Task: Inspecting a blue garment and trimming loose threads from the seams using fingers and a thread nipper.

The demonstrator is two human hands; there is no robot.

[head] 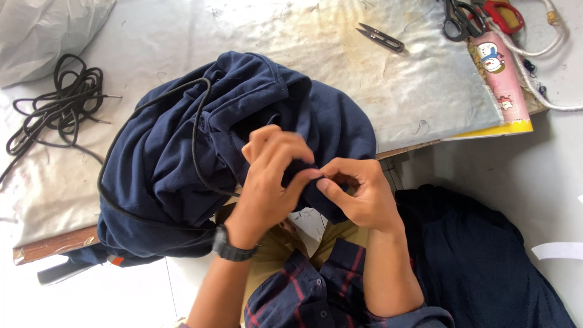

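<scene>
Navy garment (243,121) lies bunched on the near edge of the worktable (413,91), part of it hanging toward the person's lap, and a black drawstring cord (195,130) already runs in a loop over and around its folds. Both hands meet at one small fold of the fabric at the near side. The left hand (267,182), a black watch (232,245) on its wrist, is curled over the cloth with fingers bent, pinching it. The right hand (358,194) pinches the same spot from the other side, thumb against the left fingertips. I cannot see the cord's end between them, so how much threading is left is unclear. Farther off, a tangle of spare black cords (57,106) lies to the left, thread snips (381,36) and scissors (461,18) to the right.
</scene>
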